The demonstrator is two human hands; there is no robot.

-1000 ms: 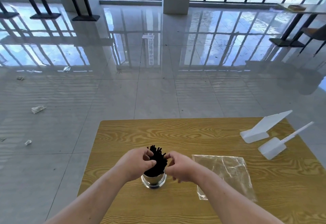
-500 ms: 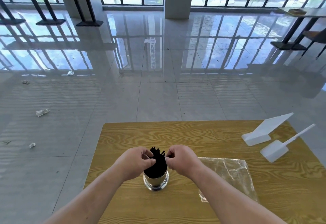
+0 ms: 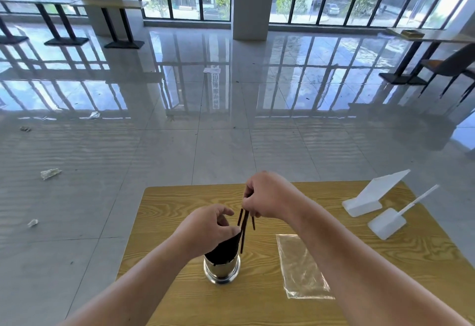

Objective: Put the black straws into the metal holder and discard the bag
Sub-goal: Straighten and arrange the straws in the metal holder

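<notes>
Most of the black straws [image 3: 223,248] stand bunched in the metal holder [image 3: 222,269], which sits upright near the middle of the wooden table [image 3: 180,202]. My left hand [image 3: 205,228] is cupped around the top of that bunch, fingers curled against it to keep the straws gathered. My right hand [image 3: 267,196] is raised above and just to the right of the holder, pinching the upper ends of a few loose straws [image 3: 245,223] between thumb and fingertips; they hang down with their lower ends beside the holder's rim, and I cannot tell whether any tip is inside it. I judge the filling step nearly done: only these few straws are left to go in with the rest.

The clear plastic bag [image 3: 300,266] lies flat and empty on the table to the right of the holder, apart from it and from both hands. Discarding it is the part I have not begun, and I see no bin here. Two white plastic sign stands [image 3: 372,197] sit at the far right of the table, clear of the work.
</notes>
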